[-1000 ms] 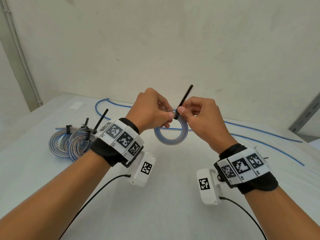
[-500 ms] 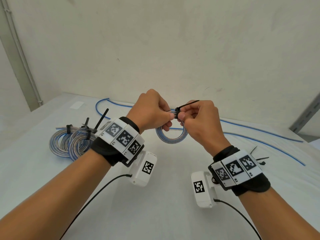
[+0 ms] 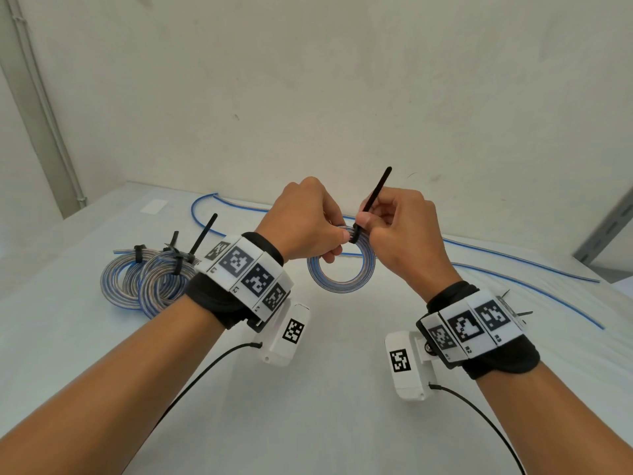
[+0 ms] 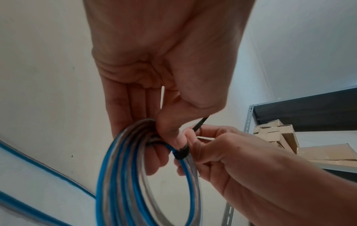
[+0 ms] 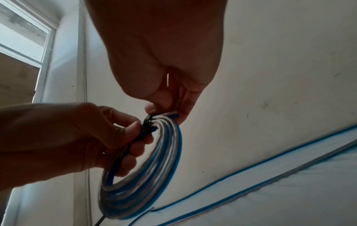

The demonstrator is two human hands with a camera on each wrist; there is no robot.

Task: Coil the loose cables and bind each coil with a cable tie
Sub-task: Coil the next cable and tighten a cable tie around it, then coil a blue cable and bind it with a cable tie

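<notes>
Your left hand (image 3: 305, 228) pinches the blue-and-clear cable coil (image 3: 340, 269) above the table (image 3: 308, 389), while your right hand (image 3: 397, 231) pinches the black cable tie (image 3: 373, 197) tail; next, likely pull it snug, bracing the coil

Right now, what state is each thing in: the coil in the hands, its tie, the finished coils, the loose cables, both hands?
Blue and clear cable coil: coiled, held off the table.
Black plastic cable tie: looped round the coil, tail sticking up.
Left hand: grips the coil.
Right hand: pinches the tie.
Two tied coils: bound, lying on the table.
Loose blue cables: uncoiled, on the table.
</notes>
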